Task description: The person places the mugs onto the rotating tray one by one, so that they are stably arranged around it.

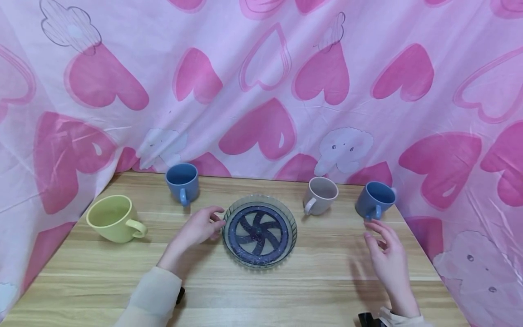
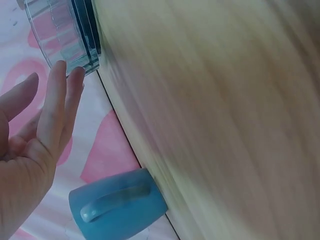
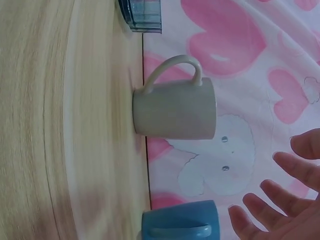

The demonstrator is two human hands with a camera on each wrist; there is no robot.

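A round glass dish (image 1: 294, 227) with a dark blue swirl-patterned base sits mid-table. My left hand (image 1: 203, 225) is at its left rim, fingers loosely bent and holding nothing; in the left wrist view the fingertips (image 2: 59, 67) overlap the dish's edge (image 2: 55, 35). My right hand (image 1: 386, 254) hovers in front of the right blue mug (image 1: 369, 204), fingertips close to its handle, nothing held. In the right wrist view its fingers are spread and relaxed beside that blue mug (image 3: 180, 217). A pale grey-pink mug (image 1: 320, 197) stands between the dish and the right blue mug.
Another blue mug (image 1: 182, 181) stands at the back left, beyond my left hand. A wide yellow-green cup (image 1: 112, 220) is at the far left, its handle toward the dish. A pink heart-patterned cloth (image 1: 261, 54) hangs behind the wooden table (image 1: 261, 295).
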